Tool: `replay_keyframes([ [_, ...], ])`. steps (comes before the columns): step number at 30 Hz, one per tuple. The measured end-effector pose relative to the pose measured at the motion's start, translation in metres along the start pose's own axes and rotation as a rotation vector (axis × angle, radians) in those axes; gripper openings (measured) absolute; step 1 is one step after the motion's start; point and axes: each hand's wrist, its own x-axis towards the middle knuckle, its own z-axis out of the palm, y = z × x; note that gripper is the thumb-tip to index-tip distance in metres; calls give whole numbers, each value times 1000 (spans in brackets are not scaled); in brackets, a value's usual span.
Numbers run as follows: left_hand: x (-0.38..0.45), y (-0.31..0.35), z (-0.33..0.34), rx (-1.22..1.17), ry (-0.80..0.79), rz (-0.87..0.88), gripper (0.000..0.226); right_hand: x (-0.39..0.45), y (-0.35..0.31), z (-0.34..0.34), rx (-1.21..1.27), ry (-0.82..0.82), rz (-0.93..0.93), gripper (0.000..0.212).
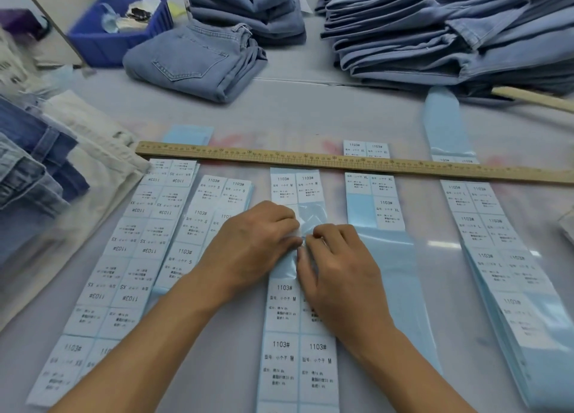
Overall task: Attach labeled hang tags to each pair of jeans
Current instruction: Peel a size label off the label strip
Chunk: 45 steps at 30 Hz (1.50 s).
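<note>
From the head view, the left hand point(257, 242) and right hand point(335, 266) meet fingertip to fingertip, curled fingers pinching a sticker on the middle M label strip point(298, 335) lying on the worktop point(310, 114), folded jeans point(198, 61) well beyond the fingers.

Both bare forearms reached forward and converged. The left hand point(257, 242) and right hand point(334, 263) lay palm-down, fingers curled, fingertips meeting.
</note>
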Motion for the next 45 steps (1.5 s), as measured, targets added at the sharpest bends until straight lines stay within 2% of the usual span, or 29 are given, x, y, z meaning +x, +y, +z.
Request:
replay_keyframes([
  [5,4,7,-3,15,29,-44,15,0,-1,0,-51,-30,-34,21],
  [10,17,10,-4,-157,-22,-259,6,1,-2,-1,-57,-38,-21,20],
  [12,25,6,-12,-262,15,-380,8,1,-1,-2,-60,-52,-5,19],
  [14,30,-8,-30,-313,196,-515,9,1,-2,-3,-49,-66,6,17],
  [17,20,-35,-75,-356,632,-697,7,3,-2,-4,-6,-97,24,17],
  [19,-1,-33,-99,-319,845,-695,4,3,-2,-6,95,-118,102,19],
  [20,-12,-24,-106,-276,886,-657,3,6,0,-9,196,-132,185,20],
  [22,-33,4,-109,-170,885,-561,5,15,3,-19,385,-176,347,23],
  [24,-55,34,-102,-42,886,-432,7,24,-2,-37,487,-206,410,22],
  [26,-76,63,-87,98,856,-309,10,24,-17,-62,530,-66,399,18],
  [28,-94,90,-65,201,750,-207,14,10,-38,-86,703,74,479,17],
  [30,-105,113,-46,245,680,-152,12,-9,-51,-98,828,89,571,20],
  [33,-113,132,-29,244,656,-151,19,-36,-49,-103,678,46,536,17],
  [35,-118,140,-23,210,654,-203,26,-46,-40,-104,622,-48,559,18],
  [37,-129,143,-17,194,669,-265,27,-51,-33,-111,827,-89,748,21],
  [39,-144,144,-12,144,667,-323,21,-56,-29,-125,1300,-64,1007,22],
  [40,-151,144,-11,116,666,-356,18,-60,-29,-134,1519,-85,1075,23],
  [41,-159,144,-11,99,670,-379,17,-67,-28,-142,1625,-117,1071,24],
  [42,-167,143,-12,83,671,-395,15,-75,-28,-148,1606,-130,1015,24],
  [43,-173,143,-13,66,672,-410,12,-83,-27,-151,1460,-94,916,28],
  [45,-184,142,-17,29,692,-467,13,-94,-17,-144,925,16,642,34],
])
